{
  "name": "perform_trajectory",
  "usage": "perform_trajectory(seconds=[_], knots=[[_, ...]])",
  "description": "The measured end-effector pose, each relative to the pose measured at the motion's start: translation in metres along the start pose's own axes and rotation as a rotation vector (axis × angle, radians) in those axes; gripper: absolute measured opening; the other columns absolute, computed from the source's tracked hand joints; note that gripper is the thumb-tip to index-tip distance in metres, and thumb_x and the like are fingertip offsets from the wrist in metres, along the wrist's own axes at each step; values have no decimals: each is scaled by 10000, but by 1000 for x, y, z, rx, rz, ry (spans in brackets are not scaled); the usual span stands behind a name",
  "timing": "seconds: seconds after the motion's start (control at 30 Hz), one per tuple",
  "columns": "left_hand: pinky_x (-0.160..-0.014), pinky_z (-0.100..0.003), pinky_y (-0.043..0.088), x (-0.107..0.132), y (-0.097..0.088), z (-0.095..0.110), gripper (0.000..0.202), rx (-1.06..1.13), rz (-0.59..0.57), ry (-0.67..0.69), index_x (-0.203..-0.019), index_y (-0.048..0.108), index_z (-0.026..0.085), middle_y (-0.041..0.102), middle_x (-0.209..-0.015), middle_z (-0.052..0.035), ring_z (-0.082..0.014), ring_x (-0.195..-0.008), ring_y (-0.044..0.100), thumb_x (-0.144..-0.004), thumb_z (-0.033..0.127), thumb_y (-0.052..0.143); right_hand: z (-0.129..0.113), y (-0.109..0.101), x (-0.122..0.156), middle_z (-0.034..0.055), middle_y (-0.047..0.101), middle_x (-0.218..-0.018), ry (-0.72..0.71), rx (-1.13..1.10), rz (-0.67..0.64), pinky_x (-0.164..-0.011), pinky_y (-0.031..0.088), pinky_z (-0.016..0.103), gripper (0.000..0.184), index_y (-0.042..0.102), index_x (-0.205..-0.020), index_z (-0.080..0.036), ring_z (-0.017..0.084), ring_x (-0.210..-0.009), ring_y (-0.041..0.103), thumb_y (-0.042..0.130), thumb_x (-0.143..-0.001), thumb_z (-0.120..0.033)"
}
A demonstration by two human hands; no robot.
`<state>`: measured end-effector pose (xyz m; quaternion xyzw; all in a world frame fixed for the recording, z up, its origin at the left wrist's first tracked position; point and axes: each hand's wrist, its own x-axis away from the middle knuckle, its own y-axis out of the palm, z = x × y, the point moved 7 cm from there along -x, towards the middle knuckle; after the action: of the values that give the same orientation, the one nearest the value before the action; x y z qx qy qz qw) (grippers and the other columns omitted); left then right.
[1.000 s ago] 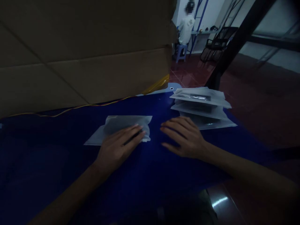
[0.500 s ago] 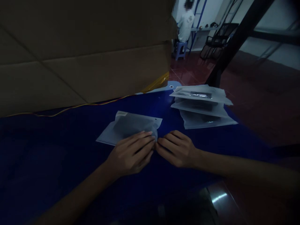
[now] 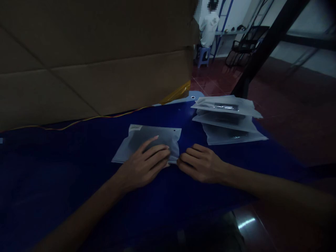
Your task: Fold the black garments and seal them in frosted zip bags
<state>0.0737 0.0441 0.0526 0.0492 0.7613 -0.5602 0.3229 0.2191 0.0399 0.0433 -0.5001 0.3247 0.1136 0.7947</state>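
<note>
A frosted plastic bag (image 3: 157,134) with a dark item inside lies on the blue tabletop. It has a small white label at its far left corner and a dark hole near its far right corner. Across its near half rests my left hand (image 3: 147,162), fingers spread and laid flat on the plastic. At the near right corner, my right hand (image 3: 198,162) has its fingers curled in and pinches the bag's edge; the fingertips are partly hidden.
Several similar bags (image 3: 231,120) are stacked at the table's right edge. A cardboard wall (image 3: 118,84) rises behind, with a thin red and yellow wire (image 3: 76,122) along its foot. Farther off, a person (image 3: 210,29) sits on a blue stool (image 3: 203,56) near a black chair (image 3: 244,45).
My left hand has flattened and spread its fingers over the bag, its index finger now stretched forward. My right hand keeps to the bag's corner, shifted slightly right.
</note>
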Motion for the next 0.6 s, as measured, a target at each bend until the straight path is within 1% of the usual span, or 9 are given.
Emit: perform_trajectory(seconds=[0.07, 0.2, 0.27, 0.37, 0.47, 0.53, 0.6], knots=[[-1186, -525, 492, 5, 1, -8, 97, -38, -44, 0, -1096, 666, 170, 760, -1118, -36, -205, -1178, 699, -1024, 130, 614, 3, 3, 2, 0, 650, -767, 2, 1, -73, -648, 347, 310, 240, 700, -829, -175, 141, -675, 488, 558, -997, -81], [-1179, -532, 482, 17, 4, -23, 61, -80, -134, -25, -1043, 679, 177, 710, -1207, -85, -255, -1231, 654, -1021, 192, 623, 11, 11, 8, 22, 625, -774, 19, -6, -213, -686, 324, 328, 200, 692, -887, -150, 159, -689, 471, 535, -1002, -101], [-1192, -557, 457, 21, 5, -26, 64, -81, -166, -32, -1010, 688, 173, 692, -1231, -104, -284, -1263, 628, -1012, 189, 626, 15, 13, 11, 25, 626, -777, 23, -20, -271, -693, 316, 329, 178, 686, -880, -151, 162, -690, 465, 554, -993, -118], [-1220, -587, 412, 22, 3, -27, 73, -99, -174, -17, -984, 687, 184, 685, -1232, -93, -292, -1287, 602, -1006, 170, 619, 25, 12, 15, 26, 640, -777, 52, 8, -317, -706, 326, 331, 159, 698, -855, -160, 170, -705, 486, 586, -965, -129], [-1226, -600, 399, 24, -1, -30, 68, -132, -168, -7, -961, 672, 179, 665, -1247, -98, -291, -1285, 594, -1005, 176, 620, 42, 8, 19, 32, 647, -743, 134, 76, -325, -704, 341, 337, 170, 699, -771, -167, 182, -715, 523, 627, -925, -170], [-1217, -607, 406, 26, -4, -36, 61, -136, -175, -24, -963, 669, 177, 646, -1281, -108, -296, -1297, 580, -1002, 172, 622, 53, 7, 23, 32, 654, -719, 205, 105, -348, -695, 348, 333, 197, 692, -722, -172, 179, -698, 534, 642, -912, -194], [-1215, -602, 408, 31, -6, -44, 76, -97, -183, -61, -993, 680, 193, 635, -1310, -99, -292, -1316, 566, -1002, 162, 611, 62, 8, 27, 31, 661, -701, 277, 126, -383, -692, 355, 332, 217, 693, -698, -175, 176, -686, 543, 645, -908, -203]])
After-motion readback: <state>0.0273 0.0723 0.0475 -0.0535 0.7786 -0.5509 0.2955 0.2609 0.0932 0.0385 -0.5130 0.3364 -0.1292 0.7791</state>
